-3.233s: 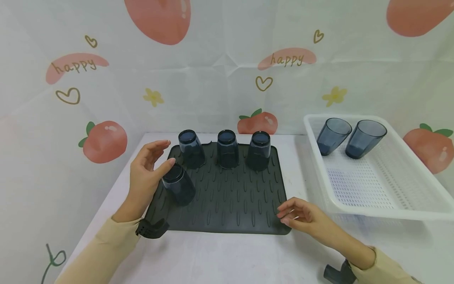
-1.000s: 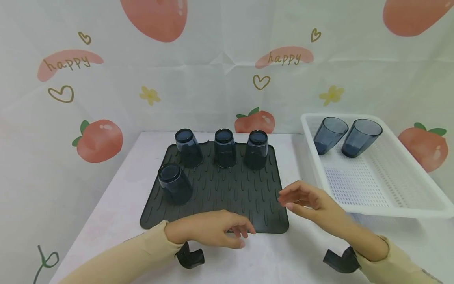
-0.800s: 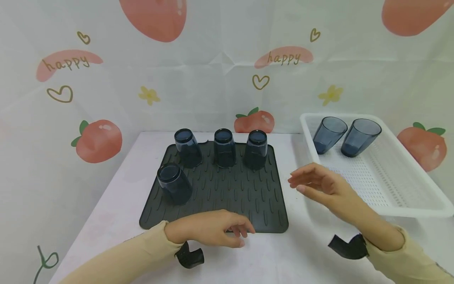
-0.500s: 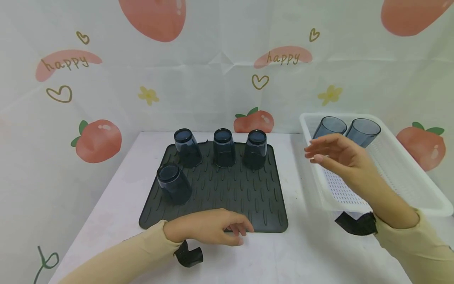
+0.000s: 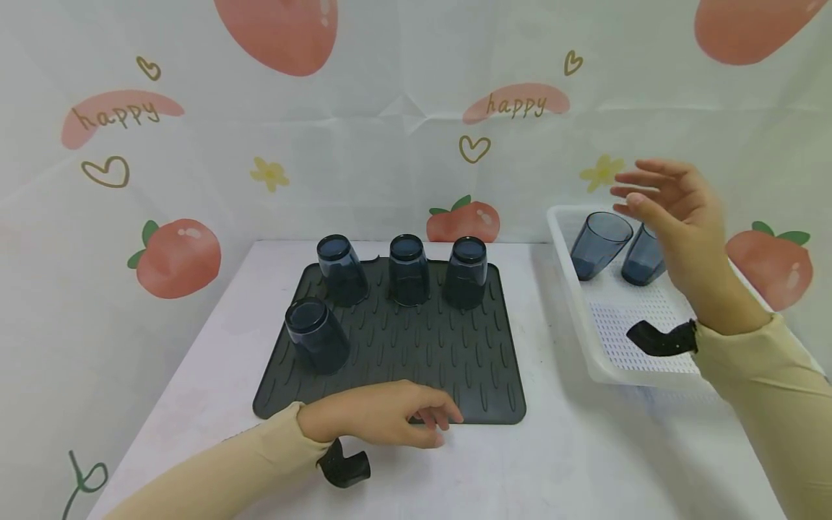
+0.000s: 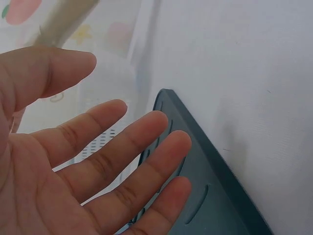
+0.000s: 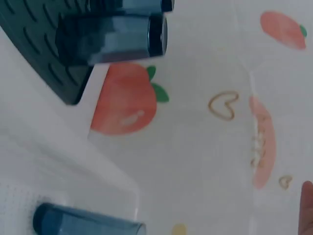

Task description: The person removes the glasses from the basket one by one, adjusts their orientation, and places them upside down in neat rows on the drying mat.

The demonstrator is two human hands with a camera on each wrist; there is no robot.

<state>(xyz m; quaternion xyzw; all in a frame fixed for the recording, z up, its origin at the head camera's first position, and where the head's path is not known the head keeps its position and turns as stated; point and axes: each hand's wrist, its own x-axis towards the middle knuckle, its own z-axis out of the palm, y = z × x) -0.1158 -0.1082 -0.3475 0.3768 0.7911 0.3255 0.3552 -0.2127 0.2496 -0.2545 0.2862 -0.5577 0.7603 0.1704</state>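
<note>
My right hand (image 5: 682,217) is raised over the back of the white plastic basket (image 5: 601,370), fingers spread and holding nothing. Two blue-tinted glasses stand tilted, mouths up, inside the basket: the left glass (image 5: 599,245) shows whole, while the right glass (image 5: 642,261) is partly covered by the hand. Relaxed and holding nothing, my left hand (image 5: 383,413) hovers at the front edge of the black ridged drying mat (image 5: 422,354). Upside down on that mat are three glasses along the back, the rightmost glass (image 5: 466,273) among them, and one glass (image 5: 317,336) in front at the left.
The basket sits on the white table (image 5: 474,477), to the right of the mat with a strip of table between them. Behind everything hangs a white cloth (image 5: 364,144) printed with peaches, hearts and the word happy.
My left hand has left the front-left glass and come to the mat's front edge, staying there lately. My right hand has risen from the mat's right side to above the basket's glasses.
</note>
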